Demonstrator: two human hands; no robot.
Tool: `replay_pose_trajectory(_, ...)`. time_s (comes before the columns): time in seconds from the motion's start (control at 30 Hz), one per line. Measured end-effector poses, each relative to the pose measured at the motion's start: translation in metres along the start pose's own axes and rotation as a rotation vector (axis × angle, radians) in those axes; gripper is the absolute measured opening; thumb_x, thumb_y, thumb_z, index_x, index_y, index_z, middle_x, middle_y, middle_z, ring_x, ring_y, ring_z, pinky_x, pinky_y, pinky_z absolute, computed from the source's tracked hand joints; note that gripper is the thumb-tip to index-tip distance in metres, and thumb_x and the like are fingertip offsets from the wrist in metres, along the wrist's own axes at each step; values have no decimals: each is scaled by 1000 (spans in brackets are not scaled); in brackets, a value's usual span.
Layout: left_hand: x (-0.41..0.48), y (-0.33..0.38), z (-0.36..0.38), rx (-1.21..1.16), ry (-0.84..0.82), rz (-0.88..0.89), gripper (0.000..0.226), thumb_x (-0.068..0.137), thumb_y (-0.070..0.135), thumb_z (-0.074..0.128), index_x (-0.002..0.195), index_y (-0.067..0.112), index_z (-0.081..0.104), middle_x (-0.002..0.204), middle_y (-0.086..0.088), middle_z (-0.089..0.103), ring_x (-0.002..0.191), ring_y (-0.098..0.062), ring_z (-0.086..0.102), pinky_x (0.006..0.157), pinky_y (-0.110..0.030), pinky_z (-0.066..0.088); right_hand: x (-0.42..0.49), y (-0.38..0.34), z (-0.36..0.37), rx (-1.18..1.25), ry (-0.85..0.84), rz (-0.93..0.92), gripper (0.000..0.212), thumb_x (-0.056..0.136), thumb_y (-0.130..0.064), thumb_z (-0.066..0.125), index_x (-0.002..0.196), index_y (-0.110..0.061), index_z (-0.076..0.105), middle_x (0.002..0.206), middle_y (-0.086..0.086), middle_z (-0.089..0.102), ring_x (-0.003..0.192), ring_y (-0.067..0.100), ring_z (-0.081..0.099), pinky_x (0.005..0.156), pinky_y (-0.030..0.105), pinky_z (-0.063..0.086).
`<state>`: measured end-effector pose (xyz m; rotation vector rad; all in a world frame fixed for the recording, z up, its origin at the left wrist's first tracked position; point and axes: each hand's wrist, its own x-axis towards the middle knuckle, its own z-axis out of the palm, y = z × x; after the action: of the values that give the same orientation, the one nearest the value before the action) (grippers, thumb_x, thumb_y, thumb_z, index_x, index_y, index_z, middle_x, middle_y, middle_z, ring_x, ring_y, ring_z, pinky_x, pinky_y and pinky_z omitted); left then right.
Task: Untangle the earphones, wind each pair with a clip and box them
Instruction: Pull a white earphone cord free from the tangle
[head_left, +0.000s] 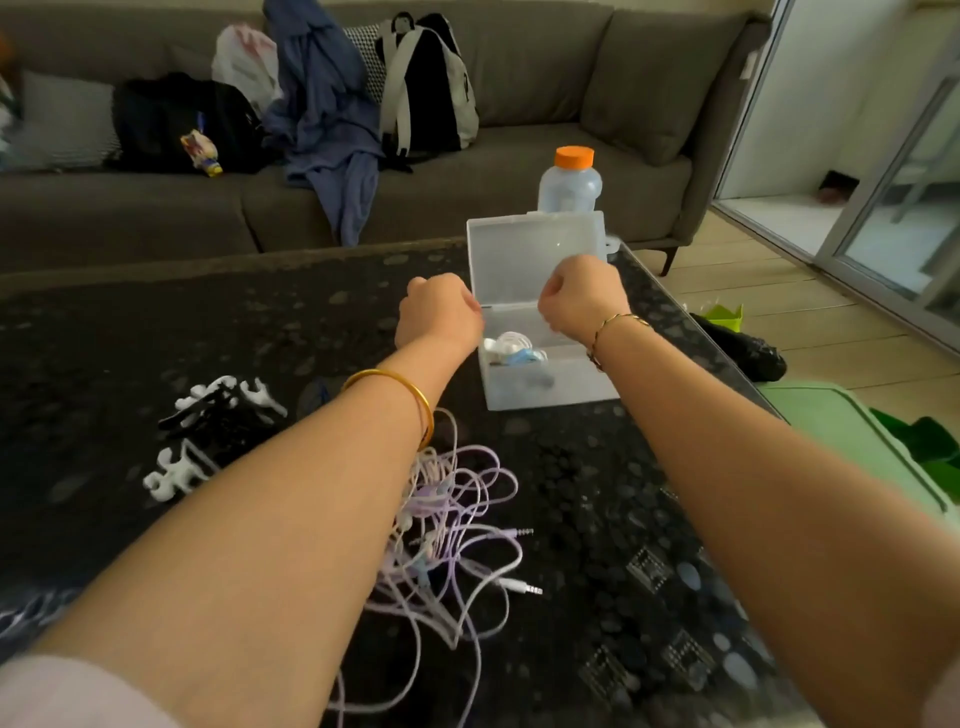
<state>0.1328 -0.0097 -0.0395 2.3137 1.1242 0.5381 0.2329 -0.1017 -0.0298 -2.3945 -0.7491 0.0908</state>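
Observation:
A clear plastic box (550, 387) stands open on the dark table, its lid (519, 249) upright. Inside lies a wound white earphone on a blue clip (511, 348). My left hand (439, 314) is curled into a fist at the box's rear left corner. My right hand (582, 299) is curled over the box in front of the lid. Both are seen from the back, so nothing held shows. A tangle of pale purple and white earphones (452, 525) lies under my left forearm. White and black clips (208, 431) lie to the left.
The dark patterned table (649, 545) ends at its right edge near a green lid (852, 441). A bottle with an orange cap (570, 179) stands behind the box. Bags and clothes lie on the grey sofa (519, 171) beyond the table.

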Motion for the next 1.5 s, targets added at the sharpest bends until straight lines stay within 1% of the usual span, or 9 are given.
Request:
replay_pose_trajectory(0.1, -35, -12, -27, -156, 12, -29, 12, 90, 18, 63, 97, 17, 72, 111, -6, 67, 103, -24, 61, 82, -31, 47, -51, -20, -10, 158, 62, -80, 10, 89, -8, 56, 92, -9, 66, 95, 9, 67, 88, 26, 64, 84, 38, 55)
replay_pose_trajectory(0.23, -82, -38, -54, -296, -2, -80, 13, 90, 10, 61, 88, 18, 70, 106, -6, 68, 103, -23, 62, 92, -38, 52, -128, -36, -5, 293, -146, -117, 17, 86, -5, 62, 76, -19, 59, 83, 6, 65, 76, 21, 67, 66, 27, 57)
replay_pose_trajectory(0.43, -129, -94, -78, -288, -7, -172, 26, 88, 0, 55, 78, 22, 67, 103, -7, 67, 104, -25, 61, 92, -40, 52, -178, -41, 19, 367, -273, -106, 15, 85, 7, 59, 91, -6, 62, 81, 13, 66, 64, 22, 70, 56, 25, 58)
replay_pose_trajectory(0.57, -144, -96, -96, -185, -211, -101, 20, 90, 5, 59, 76, 20, 64, 100, -7, 64, 98, -22, 59, 88, -35, 48, -188, -48, 17, 209, -331, -163, 22, 87, 7, 57, 77, -13, 59, 83, 11, 66, 71, 24, 71, 67, 35, 60)
replay_pose_trajectory(0.77, -155, -80, -106, -4, -446, 178, 29, 84, 0, 63, 73, 27, 60, 81, 11, 57, 76, -4, 55, 67, -19, 44, -188, -32, -8, -299, -512, -21, 19, 88, 2, 54, 103, 3, 66, 94, 16, 70, 89, 29, 69, 86, 43, 55)
replay_pose_trajectory(0.93, -165, -67, -85, 356, -796, 334, 35, 79, 10, 74, 97, 34, 55, 121, 3, 47, 112, -16, 53, 85, -30, 52, -203, -13, -13, -290, -730, 66, 15, 88, 4, 56, 102, 7, 59, 90, 21, 69, 83, 28, 71, 79, 43, 58)
replay_pose_trajectory(1.1, -161, -62, -73, 360, -642, 365, 18, 86, 16, 68, 75, 28, 59, 112, 0, 62, 101, -17, 61, 81, -30, 52, -207, -7, -4, -238, -767, 39, 17, 89, -14, 64, 97, 0, 64, 88, 14, 69, 81, 24, 70, 76, 39, 59)
replay_pose_trajectory(1.4, -151, -63, -77, 116, -318, 250, 19, 92, 18, 59, 74, 22, 63, 78, 0, 63, 64, -9, 53, 54, -21, 39, -195, 0, 3, -31, -436, -124, 39, 87, 3, 58, 121, -14, 56, 103, 13, 64, 73, 25, 69, 69, 37, 60)
replay_pose_trajectory(1.5, -152, -62, -77, 29, -274, 178, 21, 92, 15, 58, 72, 17, 64, 72, -4, 64, 68, -19, 61, 63, -32, 51, -193, -3, 6, -69, -428, -160, 14, 88, -10, 62, 101, -8, 66, 90, 11, 69, 76, 27, 69, 70, 32, 59)
